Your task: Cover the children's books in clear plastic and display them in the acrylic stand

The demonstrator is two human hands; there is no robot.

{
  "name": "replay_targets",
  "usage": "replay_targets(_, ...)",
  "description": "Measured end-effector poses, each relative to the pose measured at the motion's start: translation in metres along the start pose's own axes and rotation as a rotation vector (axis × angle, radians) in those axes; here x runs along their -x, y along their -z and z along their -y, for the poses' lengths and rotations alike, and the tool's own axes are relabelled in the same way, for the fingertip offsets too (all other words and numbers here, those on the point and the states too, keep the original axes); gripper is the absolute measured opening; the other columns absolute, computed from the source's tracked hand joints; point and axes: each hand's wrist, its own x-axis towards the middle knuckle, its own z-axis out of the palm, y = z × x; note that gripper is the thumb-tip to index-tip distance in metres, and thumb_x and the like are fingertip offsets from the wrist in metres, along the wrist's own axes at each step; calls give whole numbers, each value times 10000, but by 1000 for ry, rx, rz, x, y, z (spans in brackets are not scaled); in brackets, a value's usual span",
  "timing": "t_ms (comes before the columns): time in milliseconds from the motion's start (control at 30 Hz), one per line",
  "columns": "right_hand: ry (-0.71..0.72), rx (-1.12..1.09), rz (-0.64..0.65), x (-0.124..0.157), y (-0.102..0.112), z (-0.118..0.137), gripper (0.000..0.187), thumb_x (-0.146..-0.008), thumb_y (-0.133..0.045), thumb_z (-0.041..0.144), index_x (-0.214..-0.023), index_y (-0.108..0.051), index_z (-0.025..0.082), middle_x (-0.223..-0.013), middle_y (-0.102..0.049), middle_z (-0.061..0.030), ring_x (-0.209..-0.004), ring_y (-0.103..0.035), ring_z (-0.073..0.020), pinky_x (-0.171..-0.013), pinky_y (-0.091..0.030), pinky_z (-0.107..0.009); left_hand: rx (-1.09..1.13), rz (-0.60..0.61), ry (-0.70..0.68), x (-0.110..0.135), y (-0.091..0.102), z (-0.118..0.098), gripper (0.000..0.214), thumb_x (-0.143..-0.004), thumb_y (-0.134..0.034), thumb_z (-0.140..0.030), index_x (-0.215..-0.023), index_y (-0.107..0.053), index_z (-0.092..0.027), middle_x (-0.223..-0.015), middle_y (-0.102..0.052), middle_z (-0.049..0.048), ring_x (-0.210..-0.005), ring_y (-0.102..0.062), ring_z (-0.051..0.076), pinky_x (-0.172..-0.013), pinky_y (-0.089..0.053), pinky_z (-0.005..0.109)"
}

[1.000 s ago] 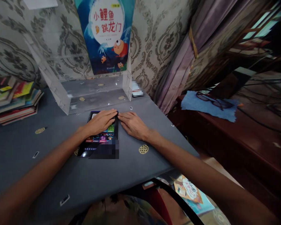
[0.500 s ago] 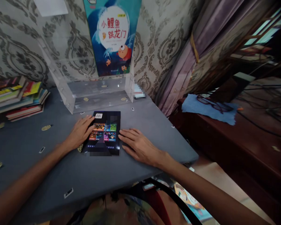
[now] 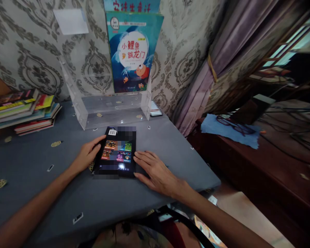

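Observation:
A dark, glossy book (image 3: 115,139) lies on the desk with its barcode side up, showing small coloured pictures; parts of it are blurred out. At its left edge is my left hand (image 3: 89,153), index finger and thumb apart and touching the edge, the other fingers hard to see. Against the right edge rests my right hand (image 3: 156,170), palm down with its fingers stretched out. Behind the book stands a clear plastic rack (image 3: 111,119). It carries an upright teal picture book (image 3: 133,51) with an orange fish on its cover, and another teal book (image 3: 131,6) shows behind that.
A stack of books (image 3: 23,110) sits at the left on the grey patterned tablecloth (image 3: 108,199). To the right, glasses (image 3: 235,125) lie on a blue cloth (image 3: 222,129) on a dark red surface, near tangled cables. A purple curtain (image 3: 222,69) hangs by the wall.
The view has tilted up a little, so the second teal book now shows. My left hand's fingers have drawn back to the dark book's edge. A bright glare appears on its cover.

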Motion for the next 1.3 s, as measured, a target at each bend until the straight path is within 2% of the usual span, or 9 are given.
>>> replay_targets(167,0,-40,0,1,0,-2,521,-996,-532,442,-1411,-542,128,-1422,-592,-166,-1357,-527,-283,-1147,-424,-532,210,-6,-46,-2,7,-1,516,-896,-533,-382,-1378,-599,-210,-1470,-562,87,-1383,-501,279,-1199,-329,506)
replay_targets(300,-2,-47,1,1,0,-2,529,-992,-538,451,-1409,-543,125,-1415,-596,-167,-1347,-534,-284,-1147,-420,-537,266,-63,-91,-4,1,-6,432,-867,-640,-416,-1255,-686,-232,-1471,-558,107,-1396,-482,297,-1191,-334,510)
replay_targets(467,7,-25,-11,0,1,3,521,-998,-517,449,-1380,-563,97,-1381,-616,-172,-1324,-538,-292,-1124,-441,-515,661,-13,127,-4,-8,-22,663,-820,-721,-481,-1400,-540,-215,-1301,-672,134,-1102,-690,289,-927,-570,433)
replay_targets(633,10,-12,-28,-7,-1,15,492,-986,-525,407,-1356,-577,87,-1295,-646,-183,-1258,-541,-319,-1037,-487,-522,835,23,233,-11,-13,-29,825,-740,-788,-383,-1478,-447,-245,-1153,-729,99,-823,-737,240,-707,-594,345)
replay_targets(833,37,36,5,-19,-1,22,524,-942,-623,422,-1348,-563,98,-1163,-649,-163,-1055,-564,-302,-904,-517,-482,556,-105,-20,-20,-12,-11,659,-709,-781,-398,-1326,-608,-243,-1367,-628,106,-1273,-583,329,-1077,-462,480)
replay_targets(967,47,-38,3,-16,3,18,604,-915,-650,499,-1384,-527,138,-1200,-626,-158,-1072,-560,-300,-922,-508,-494,398,-124,-95,-18,-5,-1,589,-719,-787,-458,-1246,-642,-237,-1527,-482,132,-1413,-441,372,-1133,-403,520)
replay_targets(1133,34,-236,-102,-15,8,3,519,-977,-572,376,-1455,-444,222,-1347,-579,-137,-1236,-527,-284,-1023,-483,-502,382,-146,-44,-15,0,-9,375,-774,-730,-427,-1089,-666,-234,-1299,-665,103,-1210,-617,305,-1062,-475,443)
replay_targets(1233,-80,-396,-260,-31,5,-14,345,-1008,-462,268,-1341,-544,233,-1227,-651,-106,-1144,-600,-256,-987,-508,-474,281,-166,-28,-19,-1,-24,309,-856,-628,-459,-1042,-673,-217,-1032,-706,62,-979,-661,237,-887,-555,377)
replay_targets(1300,-225,-515,-390,-49,4,-26,258,-1003,-483,338,-1199,-608,228,-1088,-690,-84,-1009,-647,-247,-900,-545,-434,303,-173,-43,-26,-2,-35,299,-882,-592,-476,-982,-654,-201,-945,-666,37,-903,-635,201,-787,-573,335)
